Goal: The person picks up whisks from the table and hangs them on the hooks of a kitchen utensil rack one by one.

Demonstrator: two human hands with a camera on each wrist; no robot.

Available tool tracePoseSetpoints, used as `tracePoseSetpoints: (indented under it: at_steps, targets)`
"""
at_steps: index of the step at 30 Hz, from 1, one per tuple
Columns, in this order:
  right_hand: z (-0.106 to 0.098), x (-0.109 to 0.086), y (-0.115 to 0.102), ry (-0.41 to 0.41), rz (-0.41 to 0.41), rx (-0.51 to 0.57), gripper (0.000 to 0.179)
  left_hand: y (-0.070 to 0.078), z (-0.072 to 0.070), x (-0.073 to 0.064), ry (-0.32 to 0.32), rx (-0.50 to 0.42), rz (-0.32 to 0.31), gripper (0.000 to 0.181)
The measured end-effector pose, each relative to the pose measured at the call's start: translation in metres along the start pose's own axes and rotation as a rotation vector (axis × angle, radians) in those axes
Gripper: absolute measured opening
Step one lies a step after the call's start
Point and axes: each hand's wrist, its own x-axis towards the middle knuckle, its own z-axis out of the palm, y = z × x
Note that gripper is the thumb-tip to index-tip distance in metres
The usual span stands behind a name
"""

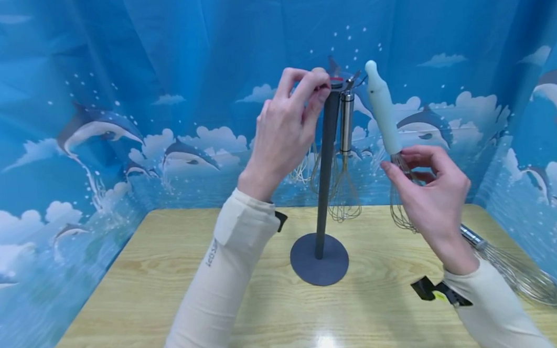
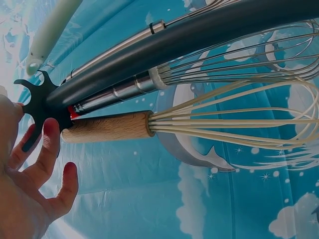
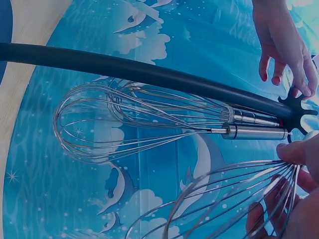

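Observation:
My left hand (image 1: pixel 287 123) pinches the dark hooked top (image 2: pixel 37 112) of an upright whisk stand (image 1: pixel 326 177). My right hand (image 1: pixel 432 189) holds a whisk with a pale mint handle (image 1: pixel 382 108) by its wires, just below the handle. That whisk hangs handle up, its top end tilted toward the hooks on the stand's right side. From the hooks hang a slim steel-handled whisk (image 1: pixel 347 123), a second steel-handled whisk (image 2: pixel 119 92) and a wooden-handled whisk (image 2: pixel 107 128). In the head view my left hand covers much of the hooked top.
A larger steel whisk (image 1: pixel 515 274) lies on the wooden table (image 1: pixel 171 285) at the right, partly behind my right forearm. The stand's round dark base (image 1: pixel 307 267) rests mid-table. A blue dolphin-print curtain (image 1: pixel 206 57) closes off the back and both sides.

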Motion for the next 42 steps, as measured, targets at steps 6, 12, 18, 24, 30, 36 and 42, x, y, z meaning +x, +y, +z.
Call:
tracePoseSetpoints:
  at_steps: [6, 12, 18, 24, 30, 36, 42]
  targets:
    - [0.001, -0.002, 0.000, -0.011, 0.012, -0.019, 0.031, 0.000, 0.001, 0.000, 0.002, -0.003, 0.001, 0.030]
    - [0.005, -0.005, -0.002, -0.039, 0.003, -0.039, 0.032, 0.000, 0.002, 0.000, 0.009, -0.003, 0.007, 0.030]
    - [0.012, -0.012, -0.004, -0.098, 0.028, -0.020, 0.031, 0.000, 0.002, 0.000, 0.011, -0.010, 0.008, 0.030]
    - [0.020, -0.017, -0.006, -0.147, 0.031, 0.019, 0.032, 0.000, 0.002, 0.000, 0.015, -0.004, 0.006, 0.030]
    - [0.027, -0.021, -0.004, -0.177, 0.055, 0.041, 0.032, 0.000, 0.002, 0.000, 0.010, -0.004, -0.001, 0.030]
    - [0.027, -0.025, 0.000, -0.208, 0.077, 0.050, 0.031, 0.001, 0.002, 0.000, 0.012, -0.005, -0.002, 0.030]
    - [0.025, -0.029, 0.005, -0.240, 0.088, 0.042, 0.029, 0.001, 0.003, -0.001, 0.016, -0.003, -0.002, 0.030]
